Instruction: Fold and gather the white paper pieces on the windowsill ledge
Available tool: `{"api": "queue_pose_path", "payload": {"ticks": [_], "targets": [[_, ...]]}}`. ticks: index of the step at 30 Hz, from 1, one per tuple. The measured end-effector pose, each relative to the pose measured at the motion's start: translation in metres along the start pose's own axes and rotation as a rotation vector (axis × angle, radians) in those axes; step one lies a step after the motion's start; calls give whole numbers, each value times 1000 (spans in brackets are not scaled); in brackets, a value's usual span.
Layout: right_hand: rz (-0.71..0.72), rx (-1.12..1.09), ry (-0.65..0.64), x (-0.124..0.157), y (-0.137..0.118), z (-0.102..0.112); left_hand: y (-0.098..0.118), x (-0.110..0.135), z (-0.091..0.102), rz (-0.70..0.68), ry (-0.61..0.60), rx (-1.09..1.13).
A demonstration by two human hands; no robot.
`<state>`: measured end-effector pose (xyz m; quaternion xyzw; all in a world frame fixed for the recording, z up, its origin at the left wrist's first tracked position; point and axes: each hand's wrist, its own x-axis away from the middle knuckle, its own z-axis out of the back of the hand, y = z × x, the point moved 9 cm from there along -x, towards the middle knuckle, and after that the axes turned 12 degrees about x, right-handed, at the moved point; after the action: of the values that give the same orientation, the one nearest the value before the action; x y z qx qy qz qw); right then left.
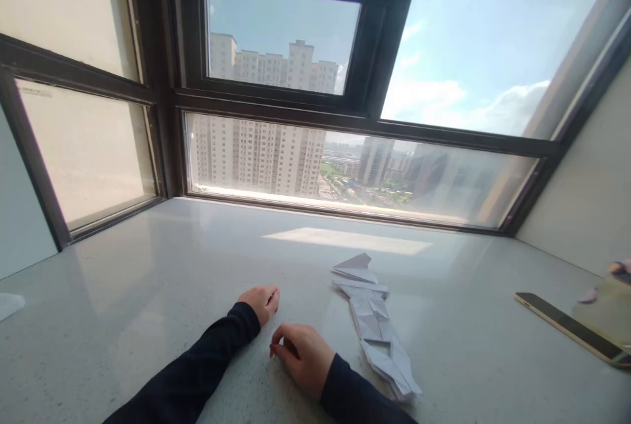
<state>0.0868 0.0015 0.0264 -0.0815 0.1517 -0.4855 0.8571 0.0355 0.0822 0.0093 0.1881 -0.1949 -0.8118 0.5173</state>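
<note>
Head: phone [562, 324] right of folded papers [367, 320]

Left hand [260, 302] on desk [468, 345], fingers curled in. Right hand [304, 353] close by, nearer, fingers loosely bent. Both in dark sleeves [190, 368]. Folded white papers [372, 324] beside right hand, in long row. Phone [566, 325] far right. Dark window frame [160, 56] behind. Tall buildings [271, 154] outside, blue sky [473, 29], white clouds [434, 96].

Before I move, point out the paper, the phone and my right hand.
Paper [369, 309]: head view, on its folded middle.
Phone [562, 320]: head view, on its dark face.
Right hand [308, 352]: head view, on the middle of the hand.
</note>
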Motion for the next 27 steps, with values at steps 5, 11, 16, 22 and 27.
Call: {"api": "queue_pose_path", "payload": {"ticks": [5, 11, 16, 22, 27], "targets": [[-40, -1, 132, -3, 18, 44, 1, 1, 1, 14, -4, -19], [-226, 338, 345, -5, 113, 116, 8, 2, 0, 23, 2, -15], [-302, 422, 254, -5, 188, 114, 18, 6, -3, 11, 9, 8], [-324, 452, 47, 18, 221, 75, 42, 10, -12, -144, -28, 48], [-474, 520, 27, 42, 228, 62, 92, 36, -25, -443, -35, 111]]}}
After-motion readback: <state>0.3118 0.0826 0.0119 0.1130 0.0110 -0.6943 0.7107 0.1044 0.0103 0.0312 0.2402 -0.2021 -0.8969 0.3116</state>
